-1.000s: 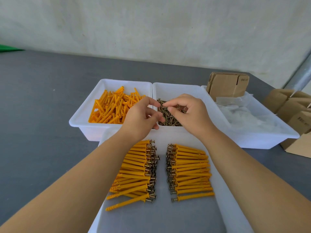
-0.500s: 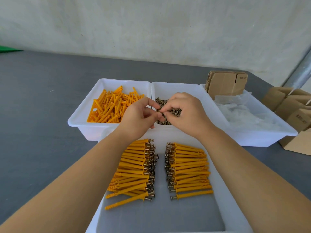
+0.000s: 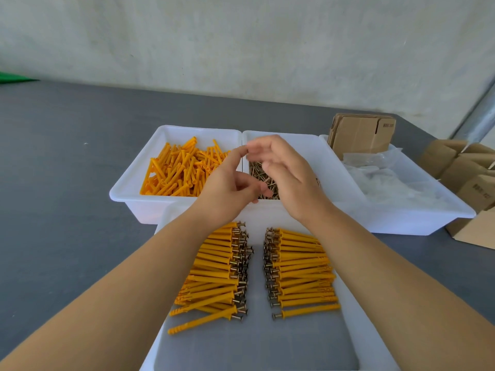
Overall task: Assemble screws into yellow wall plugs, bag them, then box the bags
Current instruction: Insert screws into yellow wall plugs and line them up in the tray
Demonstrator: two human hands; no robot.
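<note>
Both hands hover blurred over the screw tub (image 3: 316, 151) — left hand (image 3: 227, 188) and right hand (image 3: 289, 178), grip impossible to tell — loose yellow plugs (image 3: 179, 170) in the left tub (image 3: 128, 188), assembled rows (image 3: 300, 271) in the near tray (image 3: 166, 226), bags (image 3: 388, 180) far right.

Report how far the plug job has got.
Done: two rows of assembled plugs lie in the near tray. In hand: both hands hover over the screw bin, blurred, so any grip is unclear. Left: loose plugs remain; the plastic bags and flat cartons look untouched.
</note>
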